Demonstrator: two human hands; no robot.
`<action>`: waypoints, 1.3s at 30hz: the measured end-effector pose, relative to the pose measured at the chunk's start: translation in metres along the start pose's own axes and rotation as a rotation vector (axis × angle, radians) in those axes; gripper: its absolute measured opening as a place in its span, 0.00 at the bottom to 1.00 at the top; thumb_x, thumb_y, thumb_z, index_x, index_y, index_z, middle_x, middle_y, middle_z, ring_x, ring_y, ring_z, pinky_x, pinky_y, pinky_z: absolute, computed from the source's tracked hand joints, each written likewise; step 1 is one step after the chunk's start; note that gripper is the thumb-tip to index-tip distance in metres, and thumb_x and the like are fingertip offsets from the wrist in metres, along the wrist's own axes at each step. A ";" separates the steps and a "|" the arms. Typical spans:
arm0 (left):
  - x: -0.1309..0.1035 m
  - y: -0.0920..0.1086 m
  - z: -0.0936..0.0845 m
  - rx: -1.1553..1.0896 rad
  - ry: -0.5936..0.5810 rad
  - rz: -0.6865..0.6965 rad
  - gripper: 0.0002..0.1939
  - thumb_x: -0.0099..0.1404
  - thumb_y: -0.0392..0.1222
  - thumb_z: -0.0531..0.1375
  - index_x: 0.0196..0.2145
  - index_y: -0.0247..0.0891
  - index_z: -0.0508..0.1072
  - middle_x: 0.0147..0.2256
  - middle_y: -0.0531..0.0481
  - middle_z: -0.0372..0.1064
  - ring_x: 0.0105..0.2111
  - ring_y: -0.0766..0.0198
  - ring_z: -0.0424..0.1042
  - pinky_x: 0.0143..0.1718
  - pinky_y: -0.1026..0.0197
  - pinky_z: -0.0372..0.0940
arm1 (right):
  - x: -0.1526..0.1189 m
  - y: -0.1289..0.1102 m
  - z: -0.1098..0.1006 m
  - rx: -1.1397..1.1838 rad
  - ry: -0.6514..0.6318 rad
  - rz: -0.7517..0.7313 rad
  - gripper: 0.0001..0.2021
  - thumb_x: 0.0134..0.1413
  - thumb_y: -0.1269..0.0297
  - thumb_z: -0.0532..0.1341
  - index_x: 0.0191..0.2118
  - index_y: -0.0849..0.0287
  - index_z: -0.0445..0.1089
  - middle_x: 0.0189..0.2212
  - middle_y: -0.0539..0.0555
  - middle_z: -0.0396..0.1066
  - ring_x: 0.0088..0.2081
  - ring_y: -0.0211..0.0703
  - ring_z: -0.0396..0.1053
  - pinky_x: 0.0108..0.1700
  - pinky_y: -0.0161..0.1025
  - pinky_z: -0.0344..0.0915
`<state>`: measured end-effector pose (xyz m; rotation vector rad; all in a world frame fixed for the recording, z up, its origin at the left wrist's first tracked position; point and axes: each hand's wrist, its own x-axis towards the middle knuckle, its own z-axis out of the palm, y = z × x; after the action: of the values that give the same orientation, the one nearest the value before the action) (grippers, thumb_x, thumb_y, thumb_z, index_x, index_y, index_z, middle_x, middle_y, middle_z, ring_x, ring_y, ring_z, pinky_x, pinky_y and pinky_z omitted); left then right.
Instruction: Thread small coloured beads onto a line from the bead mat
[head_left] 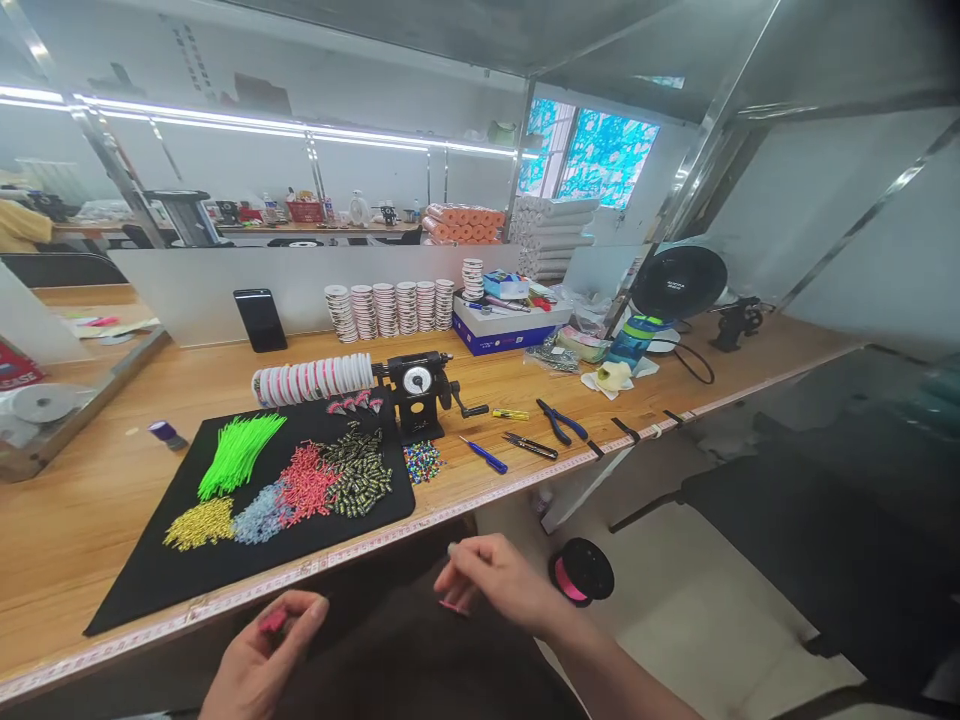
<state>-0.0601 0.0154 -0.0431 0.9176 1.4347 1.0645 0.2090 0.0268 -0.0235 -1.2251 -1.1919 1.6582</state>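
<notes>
Below the table's front edge, my left hand point(262, 650) is closed with a small pinkish-red thing point(274, 621) between its fingers; its kind is too small to tell. My right hand point(491, 580) hovers to the right, apart from the left, its thumb and fingers pinched. A thin pink piece point(454, 607) shows under the right fingers. On the black mat point(150, 585) lie bright green strips point(238, 455), gold beads point(199, 524), grey-blue pieces point(261, 515), red pieces point(307, 482) and dark striped pieces point(360, 475).
Behind the mat stands a hand-cranked winder point(417, 395) carrying white spools point(315, 380). A blue pen-like tool point(484, 456), thread snips point(529, 446) and pliers point(561, 421) lie to its right. A measuring tape point(360, 547) runs along the edge. A pink-wound reel point(582, 572) is below.
</notes>
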 end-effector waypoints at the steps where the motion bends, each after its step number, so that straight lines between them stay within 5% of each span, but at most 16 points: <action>1: -0.002 0.000 0.005 0.073 -0.036 0.065 0.26 0.45 0.64 0.72 0.23 0.36 0.75 0.20 0.58 0.56 0.20 0.72 0.52 0.20 0.71 0.51 | -0.002 -0.002 0.006 -0.078 0.051 -0.072 0.24 0.56 0.41 0.63 0.29 0.61 0.73 0.36 0.60 0.77 0.40 0.51 0.73 0.43 0.44 0.68; 4: -0.012 0.003 0.027 0.153 -0.161 0.140 0.25 0.52 0.63 0.68 0.22 0.35 0.74 0.19 0.57 0.56 0.21 0.70 0.52 0.21 0.69 0.51 | -0.006 -0.006 0.027 -0.218 0.041 -0.262 0.08 0.61 0.59 0.63 0.41 0.56 0.74 0.46 0.55 0.74 0.50 0.49 0.68 0.54 0.43 0.60; 6: -0.018 0.005 0.041 0.104 -0.209 0.132 0.24 0.54 0.63 0.67 0.23 0.36 0.73 0.19 0.55 0.60 0.21 0.69 0.56 0.22 0.68 0.53 | -0.007 -0.005 0.039 -0.217 -0.094 -0.273 0.10 0.61 0.62 0.62 0.47 0.56 0.73 0.43 0.53 0.74 0.44 0.46 0.69 0.47 0.40 0.63; 9: -0.018 0.008 0.047 0.078 -0.228 0.131 0.22 0.54 0.61 0.68 0.24 0.36 0.74 0.21 0.55 0.62 0.22 0.68 0.57 0.23 0.67 0.55 | -0.003 0.006 0.046 -0.137 -0.145 -0.164 0.11 0.58 0.58 0.65 0.42 0.59 0.73 0.29 0.48 0.67 0.30 0.37 0.62 0.32 0.33 0.57; 14: 0.011 0.016 0.029 0.403 -0.153 0.312 0.20 0.54 0.54 0.68 0.39 0.37 0.78 0.19 0.63 0.44 0.19 0.69 0.49 0.23 0.67 0.50 | 0.007 0.025 0.028 -0.178 0.131 -0.160 0.17 0.58 0.50 0.64 0.30 0.61 0.71 0.20 0.43 0.53 0.24 0.35 0.49 0.26 0.36 0.45; 20: 0.056 0.039 0.029 0.718 0.052 0.489 0.12 0.63 0.51 0.61 0.33 0.41 0.77 0.22 0.55 0.67 0.21 0.63 0.64 0.29 0.64 0.56 | 0.004 0.025 0.021 -0.178 0.151 -0.189 0.17 0.61 0.50 0.60 0.31 0.59 0.66 0.23 0.45 0.55 0.26 0.37 0.51 0.28 0.36 0.49; 24: 0.082 0.050 0.036 0.813 0.110 0.509 0.09 0.64 0.46 0.59 0.37 0.40 0.75 0.21 0.55 0.67 0.20 0.60 0.65 0.29 0.62 0.55 | 0.001 0.024 0.028 -0.155 0.083 -0.185 0.15 0.62 0.52 0.59 0.31 0.59 0.64 0.24 0.46 0.56 0.28 0.38 0.53 0.30 0.36 0.52; 30: 0.106 0.057 0.038 0.909 0.041 0.502 0.07 0.63 0.43 0.60 0.37 0.40 0.76 0.20 0.55 0.69 0.21 0.59 0.68 0.29 0.62 0.55 | 0.001 0.020 0.029 -0.093 0.046 -0.139 0.19 0.58 0.47 0.62 0.30 0.59 0.64 0.24 0.46 0.55 0.28 0.37 0.50 0.29 0.36 0.49; 39: 0.111 0.064 0.039 0.856 0.036 0.560 0.08 0.64 0.42 0.56 0.32 0.40 0.75 0.24 0.48 0.72 0.26 0.55 0.71 0.32 0.59 0.56 | 0.007 0.025 0.026 -0.020 0.088 -0.159 0.25 0.55 0.38 0.63 0.30 0.59 0.66 0.21 0.43 0.51 0.24 0.34 0.46 0.26 0.35 0.43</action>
<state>-0.0364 0.1448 -0.0167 2.0060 1.7363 0.8292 0.1814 0.0201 -0.0464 -1.1717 -1.2207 1.4652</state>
